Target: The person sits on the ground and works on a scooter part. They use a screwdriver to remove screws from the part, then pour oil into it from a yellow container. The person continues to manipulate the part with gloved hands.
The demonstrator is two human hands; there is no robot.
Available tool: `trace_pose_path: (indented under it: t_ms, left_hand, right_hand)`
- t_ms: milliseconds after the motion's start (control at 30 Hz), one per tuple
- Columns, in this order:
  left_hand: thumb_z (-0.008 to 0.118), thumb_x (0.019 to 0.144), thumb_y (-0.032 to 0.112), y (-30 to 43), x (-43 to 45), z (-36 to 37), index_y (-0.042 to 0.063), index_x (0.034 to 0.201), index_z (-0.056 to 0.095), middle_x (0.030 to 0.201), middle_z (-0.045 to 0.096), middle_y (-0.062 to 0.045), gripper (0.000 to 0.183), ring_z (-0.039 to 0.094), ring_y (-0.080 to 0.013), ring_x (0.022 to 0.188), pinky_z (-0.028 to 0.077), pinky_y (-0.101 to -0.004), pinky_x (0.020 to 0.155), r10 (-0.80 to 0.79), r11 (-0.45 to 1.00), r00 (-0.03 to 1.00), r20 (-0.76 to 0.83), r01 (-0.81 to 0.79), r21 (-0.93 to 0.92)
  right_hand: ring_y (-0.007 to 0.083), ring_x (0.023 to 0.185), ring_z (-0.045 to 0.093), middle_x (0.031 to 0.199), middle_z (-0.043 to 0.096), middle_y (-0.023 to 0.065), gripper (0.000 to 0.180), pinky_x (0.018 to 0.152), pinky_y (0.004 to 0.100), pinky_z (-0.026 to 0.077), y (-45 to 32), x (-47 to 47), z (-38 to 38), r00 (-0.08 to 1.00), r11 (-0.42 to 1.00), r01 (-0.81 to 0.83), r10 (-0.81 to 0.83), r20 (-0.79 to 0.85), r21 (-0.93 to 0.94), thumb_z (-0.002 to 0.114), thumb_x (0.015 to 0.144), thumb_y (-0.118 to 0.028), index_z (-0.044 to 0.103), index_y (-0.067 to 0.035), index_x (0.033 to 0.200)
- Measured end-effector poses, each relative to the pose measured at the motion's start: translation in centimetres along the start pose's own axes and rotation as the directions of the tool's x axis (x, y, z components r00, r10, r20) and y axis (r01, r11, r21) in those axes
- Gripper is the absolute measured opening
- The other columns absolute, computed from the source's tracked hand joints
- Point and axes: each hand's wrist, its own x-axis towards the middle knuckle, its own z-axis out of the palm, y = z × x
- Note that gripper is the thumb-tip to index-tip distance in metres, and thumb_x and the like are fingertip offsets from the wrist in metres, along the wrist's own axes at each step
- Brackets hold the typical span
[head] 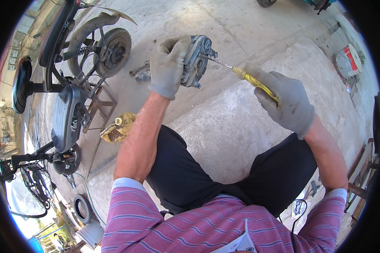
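Note:
My left hand [171,63], in a grey work glove, grips a dirty dark metal engine or gearbox part [198,61] in front of me. My right hand [286,98], also gloved, holds a screwdriver [258,83] by its yellow handle. The screwdriver's thin shaft points left, and its tip meets the face of the metal part near a round boss. Whether the tip sits in a recess I cannot tell. Just left of my left glove, another grimy metal piece [143,76] shows, partly hidden by the hand.
An electric bike [68,117] stands at the left, its rear end by a rusty metal stand [98,107]. A cut yellow jug [118,128] sits beside my left forearm. A tyre [82,208] and a white bucket [91,235] lie lower left; another bucket [348,61] is far right.

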Motion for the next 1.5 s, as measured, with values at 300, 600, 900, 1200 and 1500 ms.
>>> trace_pose_path:
  t_ms: [300, 600, 900, 1200, 1500]
  left_hand:
    - [0.076, 0.103, 0.038, -0.5, -0.2, -0.4, -0.011, 0.122, 0.075, 0.103, 0.078, -0.014, 0.052, 0.070, -0.0144, 0.088, 0.057, -0.0297, 0.080, 0.010, 0.998, 0.999, 0.030, -0.008, -0.062]
    - [0.075, 0.104, 0.041, -0.9, -0.2, 0.1, -0.010, 0.120, 0.075, 0.104, 0.078, -0.013, 0.053, 0.070, -0.0151, 0.090, 0.057, -0.0299, 0.082, -0.016, 0.999, 1.000, 0.002, 0.016, -0.041]
    - [0.076, 0.103, 0.042, -1.5, 0.0, -0.1, -0.011, 0.120, 0.075, 0.103, 0.078, -0.013, 0.055, 0.069, -0.0146, 0.089, 0.057, -0.0294, 0.080, 0.050, 0.994, 0.999, -0.018, -0.052, -0.092]
    - [0.077, 0.102, 0.040, -1.1, -0.2, 0.3, -0.011, 0.121, 0.074, 0.100, 0.077, -0.013, 0.054, 0.069, -0.0136, 0.086, 0.057, -0.0293, 0.076, -0.022, 0.993, 0.999, -0.031, 0.018, -0.114]
    - [0.078, 0.102, 0.040, -1.9, 0.0, 0.0, -0.010, 0.119, 0.074, 0.104, 0.076, -0.012, 0.053, 0.069, -0.0138, 0.089, 0.057, -0.0292, 0.078, 0.005, 0.987, 0.999, -0.035, -0.010, -0.159]
  right_hand:
    - [0.0090, 0.068, 0.055, 0.099, 0.069, 0.0079, 0.049, 0.058, 0.0257, 0.045, -0.4, 0.1, -1.5, 0.736, 0.101, -0.584, 0.484, 0.473, 0.805, 0.056, 0.114, -0.032, 0.060, 0.003, 0.149]
    - [0.0135, 0.072, 0.064, 0.089, 0.068, 0.0076, 0.039, 0.064, 0.0339, 0.051, -1.4, 0.7, 0.5, 0.987, 0.988, -0.154, 0.154, -0.053, 0.008, 0.058, 0.112, -0.030, 0.072, 0.001, 0.130]
    - [0.0037, 0.070, 0.055, 0.094, 0.071, 0.0066, 0.052, 0.056, 0.0162, 0.039, 2.0, -0.1, -1.0, 0.695, -0.393, -0.577, 0.224, 0.683, 0.716, 0.055, 0.116, -0.040, 0.064, 0.004, 0.143]
    - [0.0140, 0.074, 0.064, 0.104, 0.075, 0.0130, 0.042, 0.071, 0.0317, 0.054, -1.4, 0.5, 0.1, 0.983, 0.984, -0.180, 0.179, 0.036, 0.013, 0.072, 0.104, -0.020, 0.069, -0.007, 0.144]
    - [0.0071, 0.063, 0.052, 0.106, 0.076, 0.0151, 0.037, 0.053, 0.0237, 0.042, 4.1, -2.2, -0.2, 0.801, -0.069, -0.566, 0.190, 0.568, 0.821, 0.061, 0.113, -0.027, 0.068, -0.009, 0.144]
